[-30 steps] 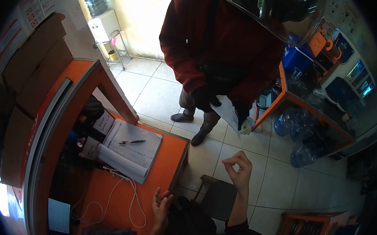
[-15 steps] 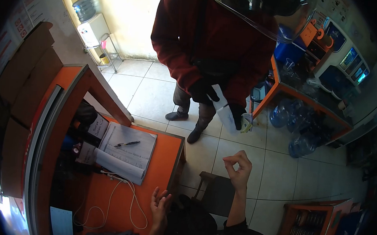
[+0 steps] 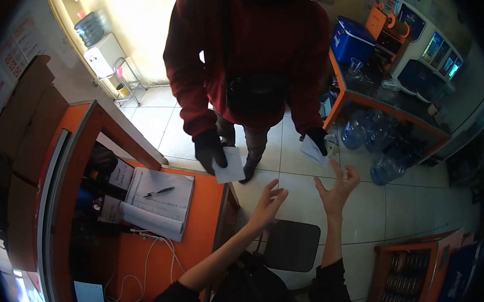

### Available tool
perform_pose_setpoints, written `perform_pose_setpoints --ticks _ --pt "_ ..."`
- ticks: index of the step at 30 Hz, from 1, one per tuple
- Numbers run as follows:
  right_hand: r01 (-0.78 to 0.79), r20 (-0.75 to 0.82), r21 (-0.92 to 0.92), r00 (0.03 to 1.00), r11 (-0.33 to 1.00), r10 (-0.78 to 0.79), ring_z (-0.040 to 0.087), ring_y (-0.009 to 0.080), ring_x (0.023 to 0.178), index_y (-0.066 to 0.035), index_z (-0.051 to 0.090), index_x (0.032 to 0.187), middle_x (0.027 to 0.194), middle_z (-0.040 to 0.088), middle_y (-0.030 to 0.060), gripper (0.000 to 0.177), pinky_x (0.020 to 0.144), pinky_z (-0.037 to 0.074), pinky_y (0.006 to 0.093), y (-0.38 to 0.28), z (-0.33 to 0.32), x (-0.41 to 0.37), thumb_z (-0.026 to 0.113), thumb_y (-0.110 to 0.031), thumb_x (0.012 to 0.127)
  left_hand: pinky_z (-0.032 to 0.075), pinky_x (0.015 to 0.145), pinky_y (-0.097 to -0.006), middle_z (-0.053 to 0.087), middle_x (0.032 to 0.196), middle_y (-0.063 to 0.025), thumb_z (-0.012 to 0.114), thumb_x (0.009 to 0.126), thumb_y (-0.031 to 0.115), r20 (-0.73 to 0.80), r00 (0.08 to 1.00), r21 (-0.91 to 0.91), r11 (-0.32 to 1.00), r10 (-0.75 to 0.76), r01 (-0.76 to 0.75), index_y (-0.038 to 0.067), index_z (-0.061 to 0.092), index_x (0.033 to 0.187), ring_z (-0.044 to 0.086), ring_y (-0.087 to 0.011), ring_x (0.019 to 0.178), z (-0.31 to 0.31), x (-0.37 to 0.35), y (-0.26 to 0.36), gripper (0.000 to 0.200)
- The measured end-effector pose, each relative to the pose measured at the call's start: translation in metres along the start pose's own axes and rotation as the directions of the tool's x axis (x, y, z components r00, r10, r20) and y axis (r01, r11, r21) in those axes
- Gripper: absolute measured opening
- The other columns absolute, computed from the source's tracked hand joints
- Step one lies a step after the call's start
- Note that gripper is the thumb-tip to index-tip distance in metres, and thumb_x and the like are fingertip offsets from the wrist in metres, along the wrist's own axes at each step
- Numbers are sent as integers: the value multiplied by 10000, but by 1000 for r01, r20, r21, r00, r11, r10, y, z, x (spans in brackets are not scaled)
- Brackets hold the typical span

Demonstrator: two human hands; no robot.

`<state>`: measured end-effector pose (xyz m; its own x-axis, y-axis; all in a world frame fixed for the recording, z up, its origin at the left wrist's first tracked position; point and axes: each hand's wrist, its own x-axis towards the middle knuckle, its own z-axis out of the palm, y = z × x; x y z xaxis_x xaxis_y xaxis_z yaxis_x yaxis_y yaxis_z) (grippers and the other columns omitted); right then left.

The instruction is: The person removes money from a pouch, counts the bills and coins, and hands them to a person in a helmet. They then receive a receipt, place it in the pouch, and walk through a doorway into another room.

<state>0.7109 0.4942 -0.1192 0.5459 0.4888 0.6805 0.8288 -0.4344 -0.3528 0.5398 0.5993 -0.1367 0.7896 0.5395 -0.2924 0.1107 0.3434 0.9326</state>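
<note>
My left hand [image 3: 270,203] is stretched forward with its fingers apart and nothing in it. Beside it on the right, my right hand [image 3: 338,187] is raised, thumb and fingers spread, also holding nothing. A person in a red sweater [image 3: 260,45] and dark gloves stands facing me. One glove [image 3: 208,148] holds out a white sheet of paper [image 3: 231,166], just beyond my left fingertips. The other glove grips folded white paper [image 3: 313,150] and something yellowish, close above my right fingers.
On the orange desk [image 3: 205,199] lie an open notebook [image 3: 163,193], a pen [image 3: 159,192] and a white cable [image 3: 143,273]. A dark stool [image 3: 292,245] stands below my hands. Water jugs [image 3: 358,131] sit under the table at right, near a crate rack [image 3: 407,275].
Both my hands have reached forward, and my right fingers have spread from a pinch. The other person has moved their hands apart, a white sheet now in one and folded paper in the other.
</note>
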Motion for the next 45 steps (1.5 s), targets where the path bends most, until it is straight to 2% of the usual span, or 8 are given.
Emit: perform_pose_setpoints --ticks 4,6,10,18,23,27,42,45 --pt "43 104 161 993 986 -61 359 283 1061 -162 576 1110 1099 381 124 537 877 335 392 -5 12 5 780 -199 615 345 926 -357 431 1226 -127 497 887 319 -243 966 -540 840 -86 -61 94 247 1305 463 -213 1099 39 39 -14 536" --pt "-43 289 494 950 868 -118 411 273 1017 -167 599 1085 1044 442 99 500 824 373 379 -24 14 -5 769 -189 615 345 912 -350 445 1178 -105 485 878 289 -531 838 -616 736 -124 -281 121 251 1267 476 -203 1066 52 32 -30 484" --pt "142 197 554 935 821 -294 434 265 994 -168 643 977 1008 495 70 382 797 392 373 -104 34 -14 747 -147 611 335 908 -359 446 1095 -83 441 868 308 -783 620 -516 614 -55 -597 165 241 1273 470 -197 994 25 -6 -50 474" --pt "166 81 615 959 771 -271 469 264 916 -127 653 807 895 559 32 176 819 384 379 -136 56 -14 697 -62 649 250 1004 -379 319 1267 -144 448 887 298 -855 518 -329 762 10 -557 158 129 1330 347 -221 1192 -34 -55 1 564" --pt "-596 645 759 742 262 -183 536 70 563 24 610 825 713 628 45 107 516 422 201 -169 -2 -4 651 -73 808 334 986 -377 341 1293 -173 632 805 135 -690 606 -84 787 397 -611 119 82 1376 377 -220 1203 -46 -107 46 792" --pt "-732 653 680 590 25 -475 571 72 625 40 598 916 728 628 56 158 575 465 196 -207 -28 8 638 -79 819 475 854 -317 505 1131 -158 646 766 -5 -529 689 -52 791 496 -610 59 208 1327 549 -189 998 -56 -158 79 715" --pt "-744 211 665 96 71 -973 608 71 719 13 553 1097 803 638 66 258 620 498 196 -495 -116 -137 579 -44 846 496 819 -296 590 1058 -105 612 822 44 -910 143 191 699 390 -689 -8 398 1226 594 -172 961 -79 -465 11 460" --pt "-761 186 644 62 74 -981 608 70 717 12 562 1075 804 644 70 239 609 491 188 -527 -139 -185 581 -40 842 505 777 -282 592 1052 -92 619 829 79 -927 180 139 750 328 -647 -2 427 1199 599 -158 930 -74 -521 -12 425"
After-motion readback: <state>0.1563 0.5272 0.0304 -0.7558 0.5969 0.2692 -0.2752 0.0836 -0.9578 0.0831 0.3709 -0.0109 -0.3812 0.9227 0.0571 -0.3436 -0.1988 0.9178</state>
